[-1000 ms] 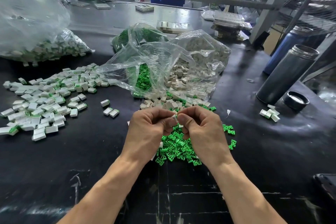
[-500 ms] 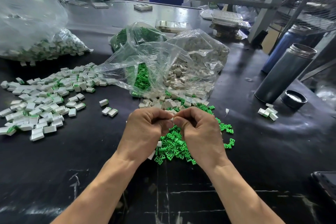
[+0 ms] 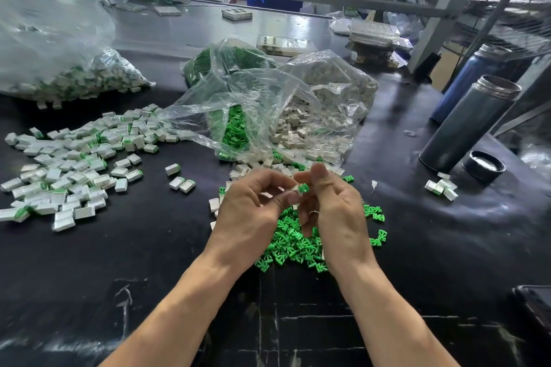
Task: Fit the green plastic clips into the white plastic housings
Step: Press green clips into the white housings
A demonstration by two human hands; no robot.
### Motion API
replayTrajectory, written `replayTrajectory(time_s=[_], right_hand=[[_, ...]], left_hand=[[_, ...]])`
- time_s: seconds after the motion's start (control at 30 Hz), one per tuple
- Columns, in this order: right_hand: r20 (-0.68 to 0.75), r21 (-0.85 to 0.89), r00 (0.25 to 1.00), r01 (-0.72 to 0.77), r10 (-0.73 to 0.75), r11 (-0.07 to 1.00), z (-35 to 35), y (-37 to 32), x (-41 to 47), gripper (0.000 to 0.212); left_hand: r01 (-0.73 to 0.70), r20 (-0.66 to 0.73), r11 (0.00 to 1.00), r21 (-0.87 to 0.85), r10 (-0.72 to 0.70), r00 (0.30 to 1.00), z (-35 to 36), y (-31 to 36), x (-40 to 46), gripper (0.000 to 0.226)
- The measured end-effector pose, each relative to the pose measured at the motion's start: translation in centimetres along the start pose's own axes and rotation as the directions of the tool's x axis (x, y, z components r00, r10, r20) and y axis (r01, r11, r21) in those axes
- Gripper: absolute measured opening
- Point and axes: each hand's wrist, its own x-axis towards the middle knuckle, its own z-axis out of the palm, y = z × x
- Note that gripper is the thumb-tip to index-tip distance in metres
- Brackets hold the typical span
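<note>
Above the loose clip pile [image 3: 293, 243], my left hand [image 3: 253, 211] pinches a white housing [image 3: 295, 188] while my right hand [image 3: 337, 211] pinches a green clip [image 3: 304, 187] at its mouth — insertion step. Next: align, then press the clip home — squarely.

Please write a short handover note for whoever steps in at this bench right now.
Left hand pinches a white housing; right hand pinches a green clip at its mouth, not yet pushed home.
Loose green clips lie under the hands; empty housings spill from the open bag behind.
Done: the pile of fitted pieces at left.
Left: seat this clip, then work through the rest.
</note>
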Motion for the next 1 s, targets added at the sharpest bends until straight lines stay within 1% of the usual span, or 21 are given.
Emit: replayTrajectory(time_s=[0.07,0.1,0.13,0.2,0.3,0.33,0.43,0.47,0.57,0.67,0.8,0.9,1.0], right_hand=[[0.008,-0.068,0.997,-0.073,0.074,0.995,0.1,0.2,-0.1,0.063],[0.018,-0.111,0.995,-0.097,0.100,0.989,0.2,0.2,-0.2,0.070],[0.028,-0.141,0.993,-0.111,0.116,0.984,0.3,0.1,-0.3,0.073],[0.046,-0.139,0.990,-0.127,0.134,0.982,0.6,0.2,-0.3,0.072],[0.040,-0.111,0.992,-0.112,0.117,0.988,0.9,0.5,-0.2,0.070],[0.023,-0.094,0.994,-0.105,0.108,0.990,1.0,0.7,-0.1,0.067],[-0.055,-0.027,0.993,-0.102,0.101,0.994,1.4,1.2,0.2,0.046],[-0.080,-0.036,0.993,-0.096,0.092,0.995,1.5,1.4,0.3,0.045],[-0.127,-0.115,0.992,-0.016,0.001,0.993,1.6,1.7,0.2,0.046],[-0.137,-0.126,0.989,0.034,-0.051,0.991,1.7,1.6,-0.1,0.050],[-0.131,-0.099,0.991,0.010,-0.023,0.995,1.9,1.8,0.1,0.048],[-0.075,-0.088,0.997,0.012,-0.018,0.996,1.9,2.0,0.2,0.053],[-0.083,-0.068,0.996,0.010,-0.016,0.998,1.7,2.2,0.4,0.051]], left_hand=[[-0.019,0.010,0.996,0.086,0.018,1.000,0.2,-0.2,-0.1,0.012],[-0.024,0.009,0.996,0.091,0.023,1.000,0.3,-0.2,-0.2,0.012],[-0.029,0.010,0.996,0.090,0.028,1.000,0.3,-0.2,-0.3,0.013],[-0.034,0.018,0.996,0.084,0.033,0.999,0.4,-0.1,-0.2,0.016],[-0.025,0.040,0.999,0.045,0.024,0.999,0.6,-0.2,-0.2,0.016],[-0.025,0.056,0.999,0.034,0.023,0.998,0.6,-0.2,-0.2,0.015],[-0.032,0.088,0.999,-0.007,0.032,0.996,0.9,-0.4,-0.5,0.011],[-0.039,0.086,0.999,-0.012,0.040,0.995,1.0,-0.5,-0.5,0.011],[-0.071,0.077,0.998,0.000,0.070,0.995,1.1,-0.7,-0.5,0.010],[-0.090,0.083,0.996,-0.013,0.091,0.992,1.0,-0.6,-0.4,0.009],[-0.089,0.068,0.996,-0.009,0.090,0.994,0.9,-0.5,-0.5,0.009],[-0.080,0.063,0.997,-0.014,0.081,0.995,0.9,-0.5,-0.5,0.010],[-0.085,0.059,0.996,0.000,0.085,0.995,0.9,-0.5,-0.5,0.012]])
